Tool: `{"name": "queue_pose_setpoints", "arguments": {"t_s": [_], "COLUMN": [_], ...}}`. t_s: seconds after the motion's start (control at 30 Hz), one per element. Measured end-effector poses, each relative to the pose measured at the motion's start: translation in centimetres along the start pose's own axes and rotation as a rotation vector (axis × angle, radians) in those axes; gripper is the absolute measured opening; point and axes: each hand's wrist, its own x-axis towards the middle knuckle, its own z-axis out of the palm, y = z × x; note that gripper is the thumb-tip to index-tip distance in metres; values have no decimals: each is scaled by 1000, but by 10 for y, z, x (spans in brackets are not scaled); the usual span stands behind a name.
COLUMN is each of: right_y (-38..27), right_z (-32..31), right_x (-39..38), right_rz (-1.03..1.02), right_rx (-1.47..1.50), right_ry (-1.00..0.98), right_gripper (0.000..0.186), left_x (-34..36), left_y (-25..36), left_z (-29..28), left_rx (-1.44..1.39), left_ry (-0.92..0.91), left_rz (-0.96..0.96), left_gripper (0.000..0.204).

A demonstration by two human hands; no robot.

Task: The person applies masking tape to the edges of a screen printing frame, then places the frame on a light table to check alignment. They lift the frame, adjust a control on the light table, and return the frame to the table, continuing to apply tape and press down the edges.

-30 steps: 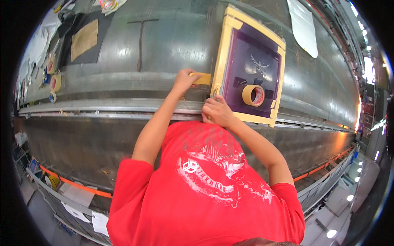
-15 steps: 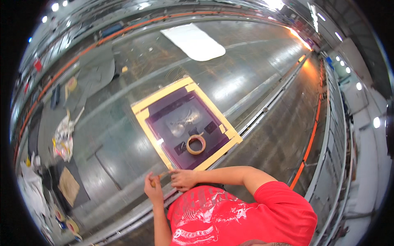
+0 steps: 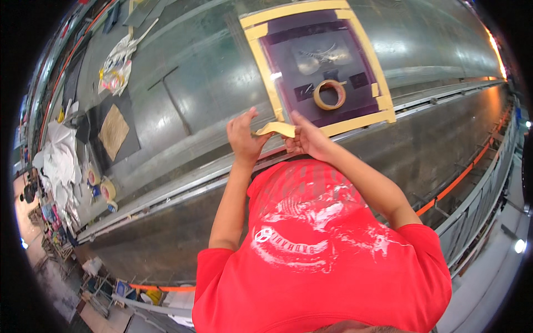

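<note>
A short, creased strip of yellow masking tape (image 3: 277, 130) stretches between my two hands, just off the frame's near left corner. My left hand (image 3: 243, 137) pinches its left end near the thumb, the forefinger raised. The fingers of my right hand (image 3: 311, 140) close on the right end. Beyond them lies a flat screen frame (image 3: 368, 55) with dark purple mesh and a border covered in yellow tape. On the mesh, towards its near side, a roll of tape (image 3: 318, 99) rests flat. A pale figure shows in the middle of the mesh.
The frame lies on a long, dark, shiny table (image 3: 205, 72) with a metal rail (image 3: 147, 197) along its near edge. At left are a crumpled white bag (image 3: 119, 65), a brown sheet (image 3: 113, 132), silvery crumpled wrapping (image 3: 58, 161) and more tape rolls (image 3: 107, 190).
My hands have moved farther apart, and the tape strip now shows clearly between them. The view has shifted, putting the frame higher and farther right; its tape roll stays in place on the mesh.
</note>
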Motion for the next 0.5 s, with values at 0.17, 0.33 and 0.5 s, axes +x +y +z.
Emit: {"name": "queue_pose_setpoints", "arguments": {"t_s": [0.17,0.33,0.5], "right_y": [-8,-27,-78], "right_z": [13,1,-7], "right_x": [-15,-27,-37], "right_rz": [-37,-411,-568], "right_rx": [-47,-783,-776], "right_ry": [18,266,266], "right_gripper": [41,27,24], "left_x": [-8,-25,-44], "left_y": [0,-3,-7], "left_z": [12,-2,-14], "left_rx": [35,38,-476], "left_ry": [3,-231,-364], "left_rz": [41,108,-561], "left_gripper": [73,77,68]}}
